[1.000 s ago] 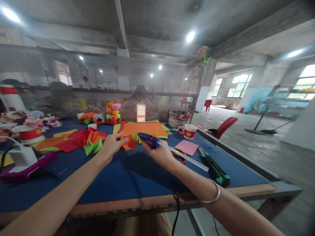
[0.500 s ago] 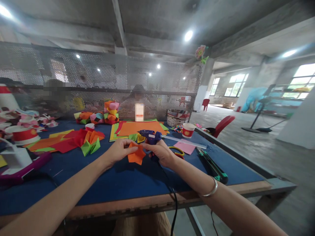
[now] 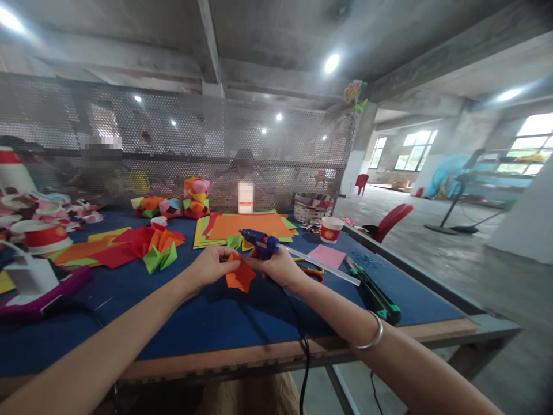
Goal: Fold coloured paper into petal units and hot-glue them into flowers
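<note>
My left hand (image 3: 212, 267) pinches a folded piece of orange paper (image 3: 240, 275) between thumb and fingers, just above the blue tabletop. In my right hand (image 3: 279, 267) is a blue hot glue gun (image 3: 260, 243), its nozzle pointing left and a clear glue stick (image 3: 324, 265) sticking out of its back. The right fingertips reach the right edge of the orange paper. Behind the hands lies a stack of coloured paper sheets (image 3: 254, 226). Red, orange and green folded papers (image 3: 161, 258) rest to the left.
Scissors (image 3: 311, 270), a pink paper sheet (image 3: 327, 256), a green-and-black cutter (image 3: 375, 293) and a paper cup (image 3: 332, 229) are on the right. A purple power strip (image 3: 64, 290) stands at left. A perforated metal screen (image 3: 168, 124) rises behind, with a person beyond it.
The glue gun has tilted, so its glue stick slopes down more to the right. The orange paper has turned slightly in my fingers.
</note>
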